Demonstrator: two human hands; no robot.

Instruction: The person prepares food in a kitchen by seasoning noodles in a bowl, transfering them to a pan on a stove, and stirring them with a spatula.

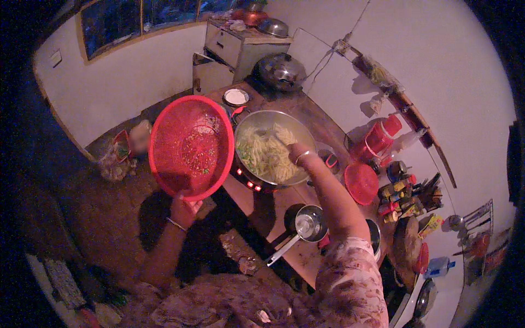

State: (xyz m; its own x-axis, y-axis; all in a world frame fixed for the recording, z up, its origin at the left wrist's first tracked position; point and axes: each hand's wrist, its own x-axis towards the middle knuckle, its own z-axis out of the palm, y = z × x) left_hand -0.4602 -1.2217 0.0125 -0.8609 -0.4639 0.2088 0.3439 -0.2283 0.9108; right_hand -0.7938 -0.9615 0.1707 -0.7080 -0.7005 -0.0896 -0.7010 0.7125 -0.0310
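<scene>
My left hand (188, 211) grips the lower rim of a red plastic colander (169, 135), which is tilted so that its inside faces me. Small bits of food, some of them green, cling to its bottom. Just right of it stands a wide metal wok (266, 116) full of pale, noodle-like strips (283, 166), with green pieces at the left side. Over the wok, my right hand (298, 154) is closed around the handle of a cooking utensil (281, 142). The utensil's far end is hidden in the food. Red lights glow on the cooker (254, 187) beneath.
A saucepan (312, 223) sits nearer me, its handle pointing toward the counter's (293, 256) front edge. Right of my forearm are a red plastic container (361, 183) and several seasoning bottles (396, 197). A white-filled bowl (236, 97) and a large lidded pot (283, 71) stand behind.
</scene>
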